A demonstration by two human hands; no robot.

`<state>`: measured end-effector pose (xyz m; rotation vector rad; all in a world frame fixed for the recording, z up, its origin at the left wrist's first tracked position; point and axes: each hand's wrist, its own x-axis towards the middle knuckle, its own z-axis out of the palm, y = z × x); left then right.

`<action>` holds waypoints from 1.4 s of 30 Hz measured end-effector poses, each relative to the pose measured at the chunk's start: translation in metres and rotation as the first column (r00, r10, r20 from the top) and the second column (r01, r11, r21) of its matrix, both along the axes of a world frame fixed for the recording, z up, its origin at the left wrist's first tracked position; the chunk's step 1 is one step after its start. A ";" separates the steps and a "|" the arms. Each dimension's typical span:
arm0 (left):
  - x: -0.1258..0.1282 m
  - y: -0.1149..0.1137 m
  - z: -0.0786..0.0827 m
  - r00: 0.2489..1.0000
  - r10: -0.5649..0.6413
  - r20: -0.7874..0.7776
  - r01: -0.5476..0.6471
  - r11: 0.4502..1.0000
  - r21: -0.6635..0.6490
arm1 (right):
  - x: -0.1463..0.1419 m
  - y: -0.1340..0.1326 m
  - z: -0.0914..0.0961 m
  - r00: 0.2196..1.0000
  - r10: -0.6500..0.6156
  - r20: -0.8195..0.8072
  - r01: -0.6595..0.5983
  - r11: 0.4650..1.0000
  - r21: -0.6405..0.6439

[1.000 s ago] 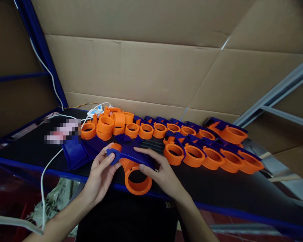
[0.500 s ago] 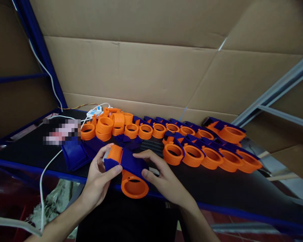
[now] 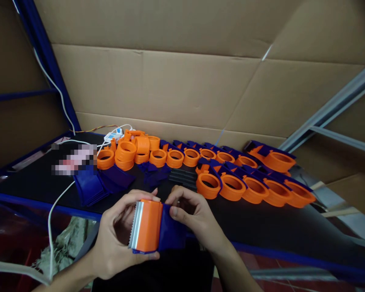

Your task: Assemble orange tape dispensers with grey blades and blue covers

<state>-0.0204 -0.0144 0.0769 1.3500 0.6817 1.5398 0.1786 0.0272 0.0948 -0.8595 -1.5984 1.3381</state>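
My left hand (image 3: pixel 111 243) is gripping the orange-and-blue tape dispenser (image 3: pixel 150 227) at its toothed end; my right hand (image 3: pixel 197 221) is pinching its blue side. Similar units (image 3: pixel 273 197) are lying beyond it.

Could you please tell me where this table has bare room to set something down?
Bare black tabletop lies front right, between the front row of dispensers and the blue edge. A smaller patch sits far left, beyond the white cable. The back, around the orange rings, is crowded.
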 end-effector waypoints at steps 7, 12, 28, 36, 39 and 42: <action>-0.001 0.004 -0.003 1.000 -0.004 -0.013 0.004 1.000 -0.004 | 0.000 -0.002 0.002 0.998 -0.032 -0.053 0.035 0.998 0.055; -0.002 0.006 -0.002 0.999 -0.037 -0.031 0.038 0.999 0.031 | 0.000 0.000 0.000 0.998 -0.004 -0.056 0.006 0.999 0.047; 0.003 0.007 -0.003 0.994 -0.100 -0.041 0.098 0.993 -0.061 | 0.006 0.005 -0.003 0.993 -0.042 0.108 0.031 0.994 0.106; 0.015 0.017 -0.020 0.935 0.182 0.304 -0.049 0.917 -0.396 | 0.009 -0.029 0.000 0.832 -0.414 0.369 0.023 0.691 0.722; 0.014 0.019 -0.023 0.910 0.199 0.364 -0.019 0.897 -0.441 | 0.017 -0.040 -0.001 0.756 -0.479 0.446 -0.095 0.594 0.799; 0.018 0.021 -0.022 0.916 0.057 0.398 0.108 0.918 -0.382 | 0.033 -0.031 0.005 0.760 -0.501 0.414 -0.067 0.574 0.816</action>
